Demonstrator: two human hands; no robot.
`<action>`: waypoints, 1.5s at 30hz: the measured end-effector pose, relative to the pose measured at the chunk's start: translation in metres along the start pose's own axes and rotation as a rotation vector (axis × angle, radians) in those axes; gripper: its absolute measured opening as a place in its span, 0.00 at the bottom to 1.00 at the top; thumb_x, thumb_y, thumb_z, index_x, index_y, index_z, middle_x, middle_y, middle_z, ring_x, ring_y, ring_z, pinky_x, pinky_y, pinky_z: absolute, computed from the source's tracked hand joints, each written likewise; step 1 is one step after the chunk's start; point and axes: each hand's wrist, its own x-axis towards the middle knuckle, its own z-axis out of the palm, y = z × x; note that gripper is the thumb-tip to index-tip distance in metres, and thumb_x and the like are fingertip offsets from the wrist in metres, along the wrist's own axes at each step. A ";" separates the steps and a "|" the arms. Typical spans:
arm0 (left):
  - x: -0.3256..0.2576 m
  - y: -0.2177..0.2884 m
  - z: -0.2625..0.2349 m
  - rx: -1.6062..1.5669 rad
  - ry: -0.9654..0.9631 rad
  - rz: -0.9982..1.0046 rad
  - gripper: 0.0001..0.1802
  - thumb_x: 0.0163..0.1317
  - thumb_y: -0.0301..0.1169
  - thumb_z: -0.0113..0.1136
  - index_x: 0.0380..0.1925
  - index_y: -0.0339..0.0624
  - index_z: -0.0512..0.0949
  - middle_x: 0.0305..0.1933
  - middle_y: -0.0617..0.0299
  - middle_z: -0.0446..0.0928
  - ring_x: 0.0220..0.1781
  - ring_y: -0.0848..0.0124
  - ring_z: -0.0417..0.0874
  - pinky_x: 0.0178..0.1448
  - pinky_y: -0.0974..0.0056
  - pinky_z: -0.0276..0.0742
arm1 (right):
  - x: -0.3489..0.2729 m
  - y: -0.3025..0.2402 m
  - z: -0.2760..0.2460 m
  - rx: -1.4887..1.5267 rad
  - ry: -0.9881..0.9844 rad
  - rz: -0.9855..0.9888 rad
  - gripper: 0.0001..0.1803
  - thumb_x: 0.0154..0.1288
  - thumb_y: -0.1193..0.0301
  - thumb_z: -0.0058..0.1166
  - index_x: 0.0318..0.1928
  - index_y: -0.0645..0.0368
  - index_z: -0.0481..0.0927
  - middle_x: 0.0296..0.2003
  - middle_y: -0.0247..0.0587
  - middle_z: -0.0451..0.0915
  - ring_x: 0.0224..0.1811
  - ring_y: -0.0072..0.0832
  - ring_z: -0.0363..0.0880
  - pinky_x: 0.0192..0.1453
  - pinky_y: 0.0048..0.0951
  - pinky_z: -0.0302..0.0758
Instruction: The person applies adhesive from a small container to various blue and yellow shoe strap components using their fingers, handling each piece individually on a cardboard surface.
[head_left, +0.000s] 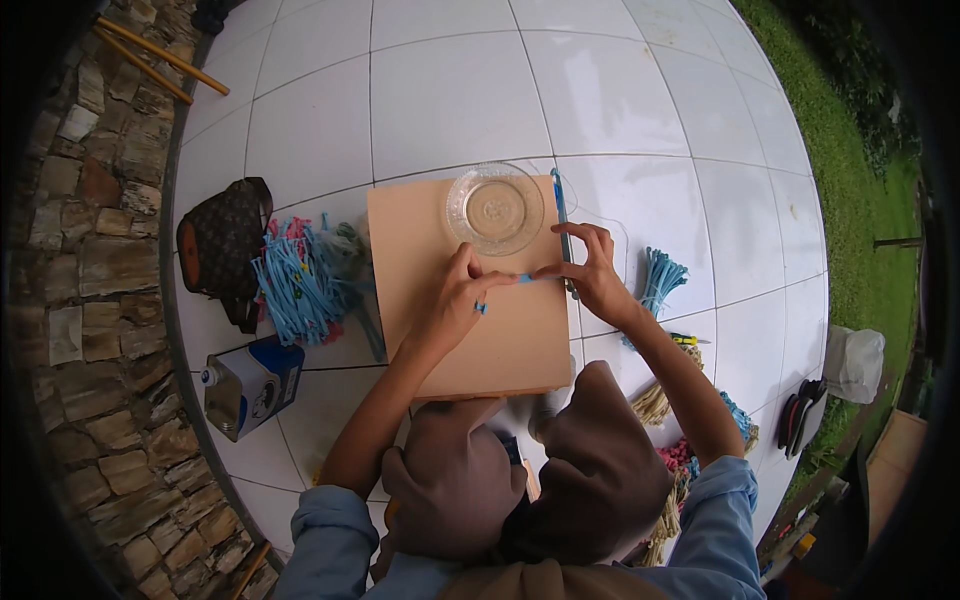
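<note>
Between my hands, above the cardboard sheet point(480, 350), is a small light-blue strip point(525, 279). My left hand point(462, 300) is closed, its fingertips on the strip's left end. A second bit of blue point(481, 308) shows below its fingers; whether it is worn or held is unclear. My right hand point(595, 272) has its thumb at the strip's right end, pinching there as far as I can see, while another finger bends upward. Just beyond the fingers rests a clear ridged glass plate point(493, 242). Beside the board's right edge lies a long, thin blue-and-dark tool point(562, 215), partly covered by my right hand.
Blue and pink twisted bundles point(300, 285) lie left, near a brown bag point(228, 245) and a metal can point(255, 385). Another blue bundle point(660, 280) and beige bundles point(655, 400) lie right, near a yellow-handled tool point(688, 340). White tiles point(450, 90) surround the board.
</note>
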 end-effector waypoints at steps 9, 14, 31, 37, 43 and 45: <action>-0.001 -0.004 0.002 0.051 0.046 0.037 0.27 0.37 0.09 0.55 0.38 0.48 0.82 0.30 0.60 0.60 0.32 0.66 0.69 0.39 0.62 0.71 | 0.030 -0.021 -0.013 -0.239 -0.069 0.080 0.47 0.43 0.88 0.49 0.63 0.32 0.60 0.66 0.48 0.46 0.67 0.52 0.46 0.66 0.53 0.50; 0.000 -0.001 0.005 0.046 0.034 0.018 0.25 0.38 0.10 0.55 0.37 0.48 0.82 0.31 0.60 0.61 0.33 0.66 0.71 0.39 0.61 0.72 | 0.048 -0.023 -0.017 -0.473 -0.151 0.066 0.45 0.44 0.86 0.49 0.63 0.32 0.61 0.69 0.49 0.41 0.69 0.55 0.43 0.64 0.60 0.53; 0.000 0.000 0.003 0.017 0.033 -0.002 0.24 0.40 0.09 0.55 0.36 0.48 0.81 0.33 0.59 0.62 0.34 0.65 0.72 0.40 0.60 0.73 | 0.031 -0.023 -0.020 -0.233 0.003 -0.017 0.34 0.46 0.83 0.53 0.54 0.39 0.68 0.65 0.47 0.51 0.66 0.48 0.53 0.67 0.54 0.53; 0.002 0.001 0.003 0.003 0.035 -0.002 0.24 0.41 0.10 0.53 0.36 0.48 0.81 0.32 0.59 0.61 0.33 0.64 0.71 0.40 0.60 0.72 | 0.003 -0.014 -0.009 -0.134 0.029 -0.040 0.22 0.43 0.82 0.55 0.39 0.41 0.78 0.61 0.41 0.57 0.59 0.46 0.58 0.61 0.46 0.60; 0.003 0.003 0.001 0.046 -0.007 -0.027 0.25 0.41 0.10 0.52 0.36 0.49 0.82 0.32 0.59 0.61 0.33 0.64 0.71 0.40 0.61 0.72 | -0.001 -0.010 -0.003 -0.125 0.065 -0.041 0.20 0.45 0.80 0.54 0.38 0.40 0.80 0.60 0.37 0.60 0.58 0.44 0.59 0.59 0.45 0.60; 0.003 0.002 0.001 0.042 -0.007 -0.022 0.25 0.40 0.09 0.52 0.37 0.49 0.81 0.32 0.59 0.61 0.33 0.64 0.71 0.40 0.61 0.72 | -0.001 -0.010 -0.001 -0.116 0.066 -0.040 0.20 0.45 0.81 0.54 0.38 0.40 0.80 0.60 0.36 0.61 0.58 0.43 0.59 0.59 0.45 0.60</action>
